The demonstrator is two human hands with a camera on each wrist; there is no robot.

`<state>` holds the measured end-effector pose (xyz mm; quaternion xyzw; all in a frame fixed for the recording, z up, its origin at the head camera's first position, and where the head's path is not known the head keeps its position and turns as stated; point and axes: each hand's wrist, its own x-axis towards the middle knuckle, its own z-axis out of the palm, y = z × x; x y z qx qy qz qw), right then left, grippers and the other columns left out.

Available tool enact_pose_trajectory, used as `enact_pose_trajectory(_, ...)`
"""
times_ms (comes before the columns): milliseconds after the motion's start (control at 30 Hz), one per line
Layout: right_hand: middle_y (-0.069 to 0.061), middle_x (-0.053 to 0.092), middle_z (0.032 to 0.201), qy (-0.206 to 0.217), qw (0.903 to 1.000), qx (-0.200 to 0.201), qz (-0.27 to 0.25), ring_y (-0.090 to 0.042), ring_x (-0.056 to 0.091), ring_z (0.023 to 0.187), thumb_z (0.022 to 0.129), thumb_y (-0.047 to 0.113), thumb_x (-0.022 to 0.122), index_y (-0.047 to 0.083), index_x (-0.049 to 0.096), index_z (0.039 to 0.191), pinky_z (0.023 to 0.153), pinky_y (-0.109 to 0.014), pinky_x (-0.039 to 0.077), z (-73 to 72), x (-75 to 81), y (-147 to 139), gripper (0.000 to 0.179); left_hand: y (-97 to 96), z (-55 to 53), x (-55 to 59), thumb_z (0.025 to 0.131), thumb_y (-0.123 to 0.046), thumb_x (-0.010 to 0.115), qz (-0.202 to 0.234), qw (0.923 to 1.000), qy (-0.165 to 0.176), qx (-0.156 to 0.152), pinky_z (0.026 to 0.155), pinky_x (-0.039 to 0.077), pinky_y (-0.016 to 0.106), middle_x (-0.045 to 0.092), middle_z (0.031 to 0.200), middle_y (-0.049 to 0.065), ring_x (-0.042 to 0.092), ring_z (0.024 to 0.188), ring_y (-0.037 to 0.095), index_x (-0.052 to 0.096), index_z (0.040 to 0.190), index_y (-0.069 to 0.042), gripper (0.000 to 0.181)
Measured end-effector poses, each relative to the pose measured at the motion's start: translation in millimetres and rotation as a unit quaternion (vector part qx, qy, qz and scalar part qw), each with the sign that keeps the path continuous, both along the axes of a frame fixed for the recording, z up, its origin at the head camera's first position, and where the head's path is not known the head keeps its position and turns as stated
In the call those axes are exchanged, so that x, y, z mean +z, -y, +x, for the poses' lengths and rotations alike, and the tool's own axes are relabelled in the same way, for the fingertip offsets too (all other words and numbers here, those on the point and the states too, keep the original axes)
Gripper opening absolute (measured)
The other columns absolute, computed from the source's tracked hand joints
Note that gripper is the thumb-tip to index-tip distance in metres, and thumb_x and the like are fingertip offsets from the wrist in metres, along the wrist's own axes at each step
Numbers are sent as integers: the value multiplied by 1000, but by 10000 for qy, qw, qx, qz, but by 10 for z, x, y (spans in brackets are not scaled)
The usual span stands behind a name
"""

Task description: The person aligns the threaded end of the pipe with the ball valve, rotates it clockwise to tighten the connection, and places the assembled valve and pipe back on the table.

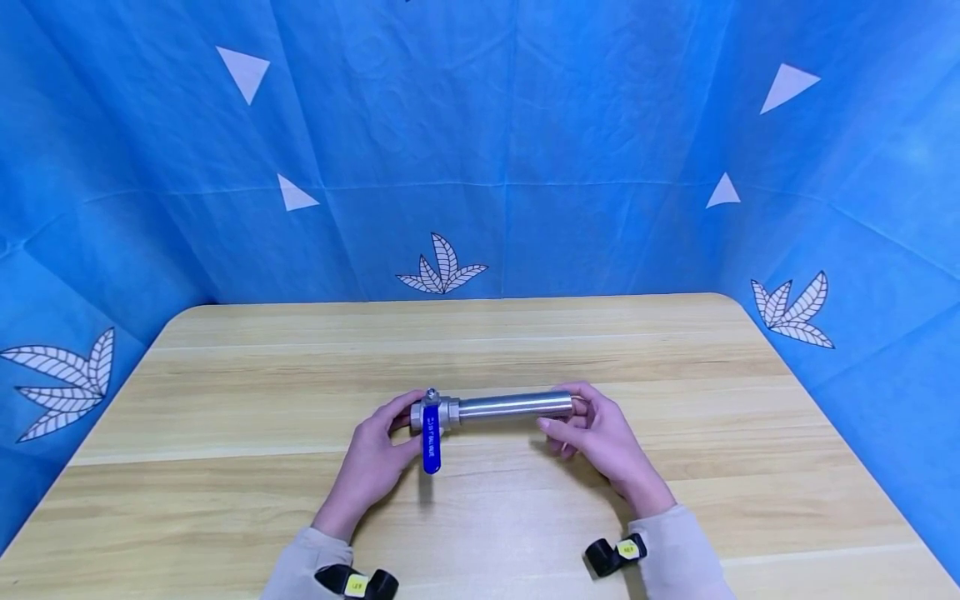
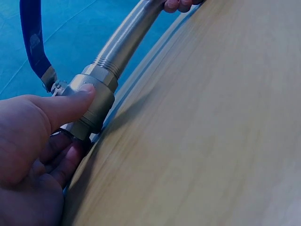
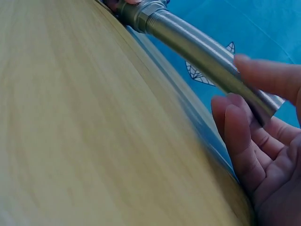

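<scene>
A steel ball valve [image 1: 449, 412] with a long blue lever handle [image 1: 431, 440] sits at the left end of a shiny metal pipe [image 1: 516, 405]. My left hand [image 1: 378, 454] grips the valve's outer end, its thumb pressed along the valve body [image 2: 99, 101] and its fingers curled beneath. Threads show where the pipe enters the valve in the left wrist view. Around the pipe's free right end curls my right hand [image 1: 600, 433], loosely, thumb on one side and fingers underneath. Valve and pipe lie nearly level, their shadow falling on the wood below.
The light wooden table [image 1: 225, 392] has rounded far corners. A blue cloth [image 1: 570, 125] with white triangles and leaf prints hangs behind it and at both sides. Black wrist cameras with yellow labels are strapped over the pale sleeves [image 1: 678, 554].
</scene>
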<state>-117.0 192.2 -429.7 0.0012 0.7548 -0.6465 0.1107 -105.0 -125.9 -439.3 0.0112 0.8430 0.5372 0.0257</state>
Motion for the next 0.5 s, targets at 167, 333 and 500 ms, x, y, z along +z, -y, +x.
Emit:
enact_pose_trajectory(167,-15,79,102,-78,10000,-2,47,-19,75,75,94,9,83,0,58,135,66,-31,66,0,-17,-6,49,-2,-3,-3,96,-15,82,15,10000,4,-8,126,45,55,59,156,20,65,136,38,62,151,-13,59)
enact_pose_trajectory(333,-14,77,117,-228,9994,-203,140,-15,77,96,89,6,87,3,66,129,79,-27,65,-12,-43,-2,45,-1,-4,-7,97,-15,82,51,10000,-17,-43,126,45,54,60,155,20,65,137,38,61,152,-13,59)
enact_pose_trajectory(500,-9,78,113,-293,9991,-281,141,-15,76,100,84,1,89,1,68,123,83,-24,63,-13,-62,-8,44,4,-2,-17,97,-12,81,58,9999,-49,-90,125,46,53,61,153,18,65,137,37,62,151,-15,58)
